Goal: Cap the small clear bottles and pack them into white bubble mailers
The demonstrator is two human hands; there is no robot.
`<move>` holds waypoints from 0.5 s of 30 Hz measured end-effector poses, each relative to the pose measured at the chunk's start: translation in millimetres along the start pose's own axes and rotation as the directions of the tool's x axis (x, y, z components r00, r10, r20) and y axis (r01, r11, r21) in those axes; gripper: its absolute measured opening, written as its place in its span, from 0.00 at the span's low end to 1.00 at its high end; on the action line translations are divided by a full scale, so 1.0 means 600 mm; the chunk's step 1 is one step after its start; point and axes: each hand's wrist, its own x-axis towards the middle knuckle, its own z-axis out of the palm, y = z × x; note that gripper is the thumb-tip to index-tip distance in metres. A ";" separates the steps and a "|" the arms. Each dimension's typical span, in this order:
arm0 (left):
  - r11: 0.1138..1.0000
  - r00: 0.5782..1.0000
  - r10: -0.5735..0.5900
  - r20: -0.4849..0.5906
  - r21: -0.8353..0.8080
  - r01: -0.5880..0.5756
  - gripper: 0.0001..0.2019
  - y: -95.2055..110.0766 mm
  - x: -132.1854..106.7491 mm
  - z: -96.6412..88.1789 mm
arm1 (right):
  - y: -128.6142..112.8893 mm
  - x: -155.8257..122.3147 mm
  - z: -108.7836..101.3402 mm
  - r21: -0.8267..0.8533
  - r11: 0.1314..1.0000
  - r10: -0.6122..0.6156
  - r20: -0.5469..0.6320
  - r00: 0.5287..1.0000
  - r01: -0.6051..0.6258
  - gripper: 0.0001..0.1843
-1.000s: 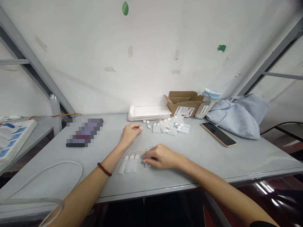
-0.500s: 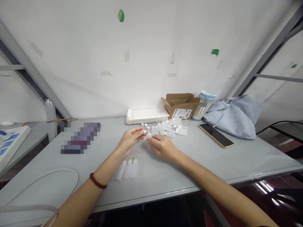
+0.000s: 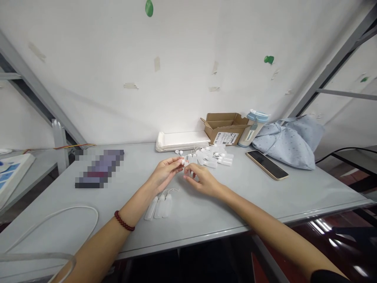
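My left hand (image 3: 165,172) and my right hand (image 3: 202,179) meet above the middle of the grey table (image 3: 235,196). The left pinches a small white cap (image 3: 182,160) at its fingertips. The right pinches a small translucent plastic bottle (image 3: 186,168) right beside that cap. Three like bottles (image 3: 159,206) with thin looped tubes lie side by side on the table just under my left wrist. A pile of more small bottles (image 3: 212,156) and a few loose caps (image 3: 178,151) lie just beyond my hands.
Behind the pile are stacked white trays (image 3: 182,140), an open cardboard box (image 3: 225,127), a lidded cup (image 3: 251,129) and a pale blue bag (image 3: 288,143). A phone (image 3: 266,164) lies at right. A dark blurred object (image 3: 98,168) sits at left, clear tubing (image 3: 59,220) near the front left.
My right hand lifted a bottle from beside the three near bottles and carried it up and away from me. My left hand drew back from the loose caps with one, meeting the right.
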 end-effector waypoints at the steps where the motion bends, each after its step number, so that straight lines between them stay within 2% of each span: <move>1: 1.000 1.000 0.002 0.011 -0.004 -0.002 0.09 0.000 0.000 0.001 | 0.000 0.000 -0.001 0.021 1.000 0.004 0.002 1.000 -0.004 0.03; 5: 1.000 0.999 -0.001 0.045 -0.026 0.002 0.11 0.001 -0.002 0.004 | -0.001 0.002 -0.003 0.134 0.991 0.009 0.033 0.999 -0.013 0.03; 9: 1.000 0.999 0.006 0.049 -0.006 -0.005 0.10 0.002 -0.003 0.005 | -0.006 0.004 -0.004 0.302 0.948 0.086 0.057 0.995 -0.099 0.04; 12: 0.997 0.996 0.050 0.075 0.046 -0.054 0.08 0.005 -0.004 0.004 | -0.005 0.006 -0.003 0.500 0.843 0.179 0.087 0.980 -0.199 0.03; 15: 0.989 0.991 0.090 0.101 0.110 -0.101 0.07 0.009 -0.005 0.004 | -0.003 0.008 -0.002 0.642 0.723 0.237 0.116 0.965 -0.255 0.06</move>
